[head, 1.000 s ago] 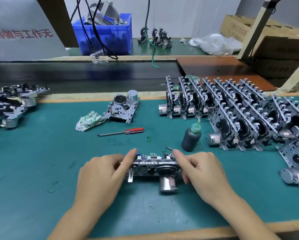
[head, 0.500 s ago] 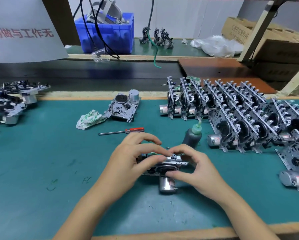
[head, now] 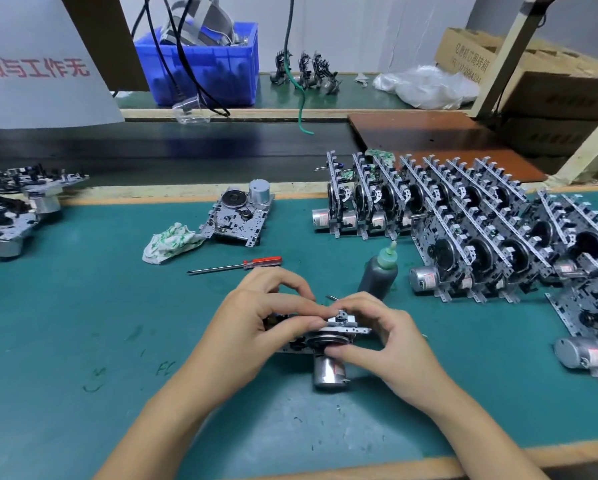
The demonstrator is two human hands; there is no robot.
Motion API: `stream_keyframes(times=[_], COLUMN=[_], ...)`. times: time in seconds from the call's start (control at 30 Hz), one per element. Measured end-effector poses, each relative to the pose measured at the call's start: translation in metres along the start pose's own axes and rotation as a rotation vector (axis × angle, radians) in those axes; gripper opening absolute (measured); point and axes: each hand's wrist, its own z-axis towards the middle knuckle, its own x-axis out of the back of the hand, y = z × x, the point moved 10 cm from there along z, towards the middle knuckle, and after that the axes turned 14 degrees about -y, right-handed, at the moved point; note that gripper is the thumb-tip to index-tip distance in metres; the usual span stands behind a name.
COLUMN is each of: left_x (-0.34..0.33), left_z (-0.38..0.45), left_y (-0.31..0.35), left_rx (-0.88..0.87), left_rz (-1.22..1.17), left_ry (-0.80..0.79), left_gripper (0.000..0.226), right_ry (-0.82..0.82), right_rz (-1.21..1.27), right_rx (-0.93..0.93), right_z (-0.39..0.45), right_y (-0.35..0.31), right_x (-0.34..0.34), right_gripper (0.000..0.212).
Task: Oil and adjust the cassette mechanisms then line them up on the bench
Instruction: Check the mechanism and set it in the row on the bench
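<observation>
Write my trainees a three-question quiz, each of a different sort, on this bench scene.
1. True or false: the red-handled screwdriver lies on the green bench mat, untouched.
2. Multiple choice: the dark oil bottle with the green nozzle stands A) upright, B) on its side, C) in a hand.
3. Fill in: the left hand and the right hand both hold one metal cassette ____.

Key: 1 true; 2 A; 3 mechanism.
</observation>
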Motion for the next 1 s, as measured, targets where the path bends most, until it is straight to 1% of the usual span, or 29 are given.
stream_keyframes(times=[0.13,0.2,0.27,0.37,0.4,0.43,0.5,0.67,0.77,0.8,0.87,0.93,1.0], left_x=[0.000,0.000,-0.001,0.001,0.000,0.000,0.000,-0.001,0.000,0.000,0.000,-0.001,-0.001], left_z=[0.002,0.002,0.002,0.003,0.002,0.002,0.002,0.001,0.002,0.002,0.002,0.002,0.002], left_y=[0.001,0.001,0.001,0.002,0.002,0.002,0.001,0.001,0.000,0.000,0.001,0.001,0.001], left_rx=[-0.001,-0.001,0.001,-0.003,-0.002,-0.003,0.000,-0.003,-0.001,0.001,-0.007,-0.012,-0.015], left_rz=[-0.010,-0.010,-0.009,-0.012,-0.016,-0.014,-0.009,-0.023,-0.015,-0.013,-0.006,0.002,-0.003], left_ry=[-0.019,-0.018,-0.016,0.001,0.003,0.002,0.000,-0.006,0.007,0.007,0.006,0.007,0.006], left_gripper=[0.030,0.029,0.029,0.030,0.030,0.031,0.031,0.029,0.030,0.030,0.029,0.028,0.029], right_ry=[0.015,0.024,0.051,0.179,0.210,0.227,0.221,0.178,0.120,0.094,0.035,-0.002,0.006], right_rz=[-0.014,-0.079,-0.299,-0.766,-0.881,-0.962,-1.038,-1.022,-0.994,-0.940,-0.694,-0.403,-0.253], right_rx=[-0.013,-0.029,-0.038,-0.002,0.020,0.041,0.055,0.027,-0.010,-0.032,-0.076,-0.068,-0.039], right_z=[0.000,-0.004,-0.012,-0.030,-0.035,-0.038,-0.039,-0.035,-0.030,-0.026,-0.018,-0.009,-0.003], right_y=[0.000,-0.001,-0.004,-0.018,-0.022,-0.024,-0.025,-0.023,-0.023,-0.022,-0.017,-0.014,-0.016], right_x=[0.002,0.001,0.003,0.008,0.006,0.004,0.002,0.005,0.007,0.008,0.009,0.006,0.004], right_gripper=[0.030,0.030,0.032,0.042,0.043,0.042,0.041,0.041,0.044,0.045,0.045,0.039,0.033])
